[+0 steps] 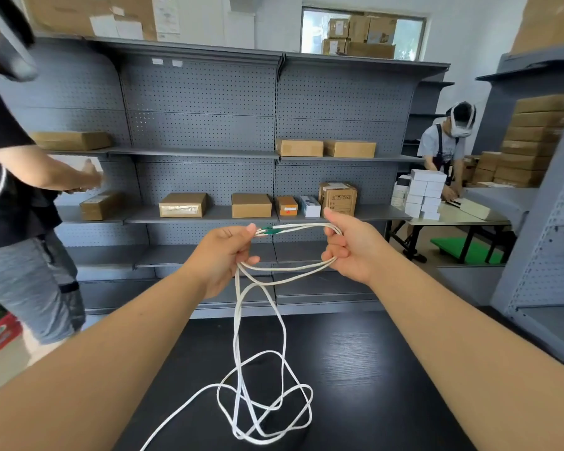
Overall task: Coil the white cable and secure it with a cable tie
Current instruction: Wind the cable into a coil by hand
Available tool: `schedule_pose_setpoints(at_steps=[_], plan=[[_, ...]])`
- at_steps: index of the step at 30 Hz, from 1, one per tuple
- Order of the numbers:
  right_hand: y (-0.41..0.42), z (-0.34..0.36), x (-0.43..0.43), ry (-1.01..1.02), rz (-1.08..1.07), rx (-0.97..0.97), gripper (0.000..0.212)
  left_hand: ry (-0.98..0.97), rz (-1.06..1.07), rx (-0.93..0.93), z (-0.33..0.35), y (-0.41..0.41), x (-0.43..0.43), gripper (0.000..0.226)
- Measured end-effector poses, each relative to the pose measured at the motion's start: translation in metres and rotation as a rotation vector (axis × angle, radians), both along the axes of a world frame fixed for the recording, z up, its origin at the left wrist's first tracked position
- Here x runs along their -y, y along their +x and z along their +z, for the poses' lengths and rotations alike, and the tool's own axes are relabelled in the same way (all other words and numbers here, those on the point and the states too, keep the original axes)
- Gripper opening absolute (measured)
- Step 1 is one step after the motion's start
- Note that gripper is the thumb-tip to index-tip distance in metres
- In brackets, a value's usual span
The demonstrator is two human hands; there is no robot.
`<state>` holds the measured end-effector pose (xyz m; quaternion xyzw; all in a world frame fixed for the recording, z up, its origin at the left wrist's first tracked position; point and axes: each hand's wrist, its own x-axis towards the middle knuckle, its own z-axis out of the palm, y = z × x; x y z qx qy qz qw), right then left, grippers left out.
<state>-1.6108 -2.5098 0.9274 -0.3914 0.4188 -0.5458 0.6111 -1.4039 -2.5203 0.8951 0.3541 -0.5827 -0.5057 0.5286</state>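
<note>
White cable (306, 226): part of it was up in the air as a flat loop stretched between my two hands. The rest dropped from the left end into a loose, messy heap on the black desk (388, 369) right in front of me.
Left hand (223, 252): thumb and fingertips pinched the loop strands together, just beside a small green bit (267, 230) on the cable.
Green bit: honestly couldn't tell if that was the tie, a marker or a plug, way too small.
Right hand (349, 249): fingers curled round the other end of the loop, strands running through them.
The relation that matters: the loop's long axis ran side to side, hand to hand, at roughly the same height. All the slack hung below and toward me off the left hand, so that hand was nearer the uncoiled part. My guess is the next wrap had to feed up from that side, with the right hand just holding the far end.
Progress: only a few turns made, I'd say. Most of the length lay uncoiled on the desk.
Writing: the brown box (337, 198) on the shelf (209, 214) had dark print on its front, not readable. No brand I could make out anywhere.
</note>
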Motion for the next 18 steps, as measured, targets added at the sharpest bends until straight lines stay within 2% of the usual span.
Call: schedule_pose_setpoints(at_steps=[5,10,13,18], plan=[[0.000,-0.005,0.004,0.012,-0.150,0.164,0.028,-0.034,-0.052,0.084,0.008,-0.005,-0.006,0.039],[-0.004,-0.010,0.003,-0.013,-0.141,0.214,0.029,-0.071,0.054,0.311,0.015,-0.006,-0.005,0.037],[-0.013,-0.010,0.000,-0.027,-0.076,0.062,0.034,-0.147,0.146,0.453,0.021,-0.007,-0.009,0.029],[-0.025,0.003,-0.008,-0.091,0.133,-0.396,0.029,-0.267,0.174,0.619,0.036,-0.015,-0.017,0.029]])
